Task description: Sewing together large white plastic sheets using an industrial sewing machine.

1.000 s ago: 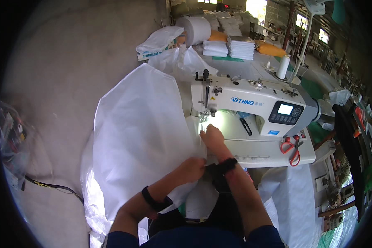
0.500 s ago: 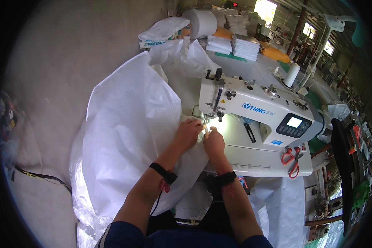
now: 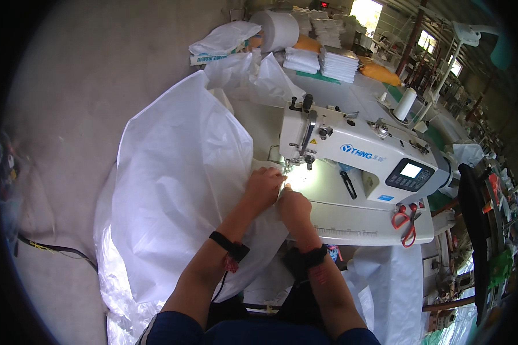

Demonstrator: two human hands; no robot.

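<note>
A large white sheet [image 3: 172, 167], which looks like woven plastic, drapes from the table's left side with its edge at the sewing machine [image 3: 351, 138]. Beside the lit presser foot [image 3: 287, 167], my left hand [image 3: 263, 188] grips the sheet's edge with bent fingers. Just to its right, my right hand [image 3: 295, 208] is closed in a pinch on the edge of the sheet, close in front of the needle. The fingertips nearly meet, and the bit of edge between them is mostly hidden.
Red-handled scissors [image 3: 406, 221] and black thread snips [image 3: 347, 184] lie on the machine table. Behind the machine stand a thread cone [image 3: 406, 104], folded white stacks [image 3: 338, 63] and a big white roll [image 3: 279, 30]. More white sheet [image 3: 388, 282] hangs at the front right.
My right hand has shifted slightly left and toward me, its thumb lowered closer to the left hand. The left hand stays by the presser foot. The view has moved slightly.
</note>
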